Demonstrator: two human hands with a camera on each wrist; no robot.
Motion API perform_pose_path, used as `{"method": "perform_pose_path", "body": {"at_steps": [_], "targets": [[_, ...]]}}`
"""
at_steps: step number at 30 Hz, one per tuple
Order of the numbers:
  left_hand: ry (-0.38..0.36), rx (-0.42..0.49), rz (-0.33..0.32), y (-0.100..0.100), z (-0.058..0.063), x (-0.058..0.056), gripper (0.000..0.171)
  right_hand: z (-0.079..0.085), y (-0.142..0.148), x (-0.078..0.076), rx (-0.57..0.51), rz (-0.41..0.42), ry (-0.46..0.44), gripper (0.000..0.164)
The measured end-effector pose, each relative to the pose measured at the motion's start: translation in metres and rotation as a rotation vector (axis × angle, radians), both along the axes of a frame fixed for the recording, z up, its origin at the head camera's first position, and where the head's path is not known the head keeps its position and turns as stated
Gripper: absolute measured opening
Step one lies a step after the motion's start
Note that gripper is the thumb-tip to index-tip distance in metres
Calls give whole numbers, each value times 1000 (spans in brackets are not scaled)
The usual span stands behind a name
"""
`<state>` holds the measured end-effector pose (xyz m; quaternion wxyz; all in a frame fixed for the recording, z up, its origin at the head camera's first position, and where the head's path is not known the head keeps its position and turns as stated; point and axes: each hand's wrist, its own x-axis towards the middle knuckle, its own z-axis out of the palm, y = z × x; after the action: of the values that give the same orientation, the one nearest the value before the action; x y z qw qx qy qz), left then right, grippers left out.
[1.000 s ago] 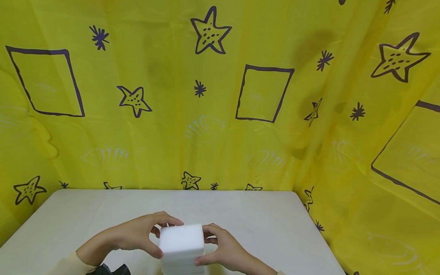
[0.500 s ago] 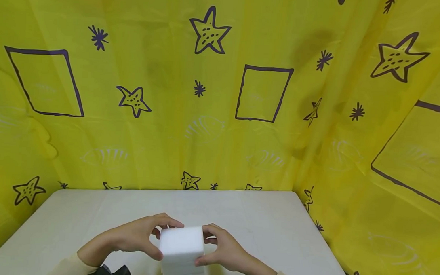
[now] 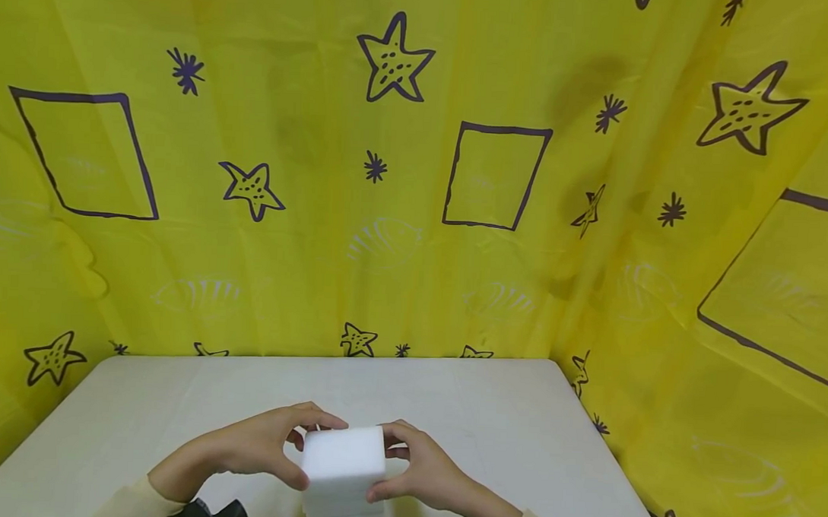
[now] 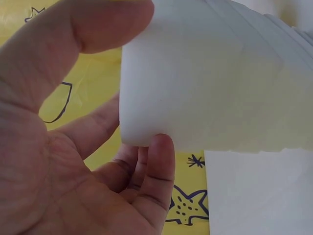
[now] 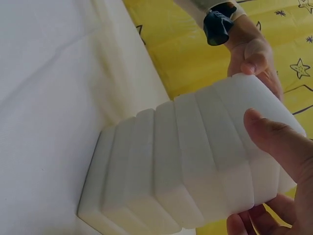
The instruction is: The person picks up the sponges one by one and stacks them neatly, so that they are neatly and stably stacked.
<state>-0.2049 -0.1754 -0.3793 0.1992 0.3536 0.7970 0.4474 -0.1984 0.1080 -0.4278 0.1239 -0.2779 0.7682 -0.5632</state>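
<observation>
A tall stack of white, sponge-like foam blocks [image 5: 161, 166] stands on the table, its layers slightly out of line with each other. On its top lies a white foam block [image 3: 344, 458] with rounded edges. My left hand [image 3: 260, 445] holds this block from the left, thumb at the near corner and fingers at the far side. From the right, my right hand [image 3: 426, 470] grips the upper stack, its thumb [image 5: 274, 139] on the near face and its other fingers on the far side. The left wrist view shows the left fingertips touching the block's edge.
A white tabletop [image 3: 504, 414] lies under the stack. Yellow curtains [image 3: 304, 270] with dark stars and squares hang behind it and at the sides. A black device [image 3: 206, 512] is worn on the left wrist.
The top foam block and my left hand have shifted very slightly to the right and nearer. My right hand stays almost still.
</observation>
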Motion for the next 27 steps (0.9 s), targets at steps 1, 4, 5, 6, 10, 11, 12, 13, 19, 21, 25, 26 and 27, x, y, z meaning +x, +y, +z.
{"method": "perform_pose_path", "body": {"at_steps": [1, 4, 5, 6, 10, 11, 12, 13, 19, 21, 25, 26, 27], "targets": [[3, 0, 0, 0, 0, 0, 64, 1, 0, 0, 7, -7, 11, 62], [12, 1, -1, 1, 0, 0, 64, 3, 1, 1, 9, -25, 50, 69], [14, 1, -1, 1, 0, 0, 64, 4, 1, 2, 6, -31, 64, 71], [16, 2, -2, 2, 0, 0, 64, 5, 1, 2, 2, -33, 75, 72], [24, 2, -5, 2, 0, 0, 65, 9, 2, 3, -17, -30, 86, 67], [24, 2, -5, 2, 0, 0, 65, 9, 2, 3, -17, -31, 84, 66], [23, 3, -6, 2, 0, 0, 65, 10, 1, 3, -17, -31, 79, 65], [21, 4, -6, 2, 0, 0, 65, 10, 2, 3, -17, -31, 73, 63], [9, 13, -7, 3, -2, -1, 65, 9, 2, 3, -14, -32, 49, 61], [1, 13, -8, 3, -2, -1, 65, 9, 2, 3, -16, -35, 48, 61], [5, 14, -8, 3, -2, -1, 65, 8, 3, 3, -16, -36, 55, 61], [9, 11, -6, 3, -2, -1, 66, 8, 3, 3, -8, -38, 61, 61], [11, 7, -1, 3, -2, 0, 67, 9, 4, 3, 2, -40, 66, 62]]}}
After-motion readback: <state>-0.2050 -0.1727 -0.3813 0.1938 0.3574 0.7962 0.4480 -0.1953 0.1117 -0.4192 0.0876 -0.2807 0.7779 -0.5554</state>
